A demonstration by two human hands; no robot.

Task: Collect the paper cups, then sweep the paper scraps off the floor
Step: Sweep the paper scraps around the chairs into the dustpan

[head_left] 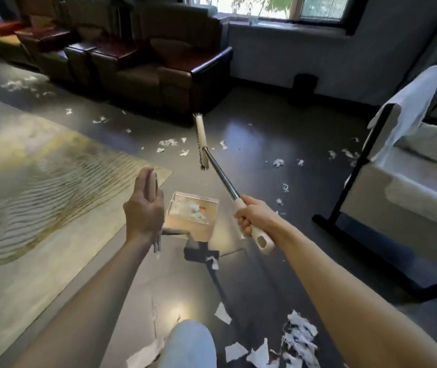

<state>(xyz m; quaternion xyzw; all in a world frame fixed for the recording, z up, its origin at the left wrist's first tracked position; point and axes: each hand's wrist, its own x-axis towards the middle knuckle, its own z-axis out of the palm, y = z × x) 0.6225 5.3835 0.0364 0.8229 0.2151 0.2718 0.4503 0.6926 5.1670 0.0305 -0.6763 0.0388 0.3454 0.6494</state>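
Note:
My right hand [254, 217] grips the cream handle of a broom [218, 172]. Its brush head [202, 140] is lifted off the dark floor and points away from me. My left hand [144, 208] grips the upright cream handle of a dustpan [192, 216], which hangs just above the floor with white paper scraps and something orange inside. White paper scraps lie scattered on the floor: a pile [298, 338] near my feet at lower right, more [171, 146] beyond the brush head, others [346, 154] by the white chair. No paper cup shows clearly.
A patterned beige rug [26, 181] covers the floor at left. Dark brown armchairs [159, 65] line the far side. A white chair with a black frame [403, 181] stands at right. A small black bin [305, 87] sits under the window. My knee [188, 343] is at bottom centre.

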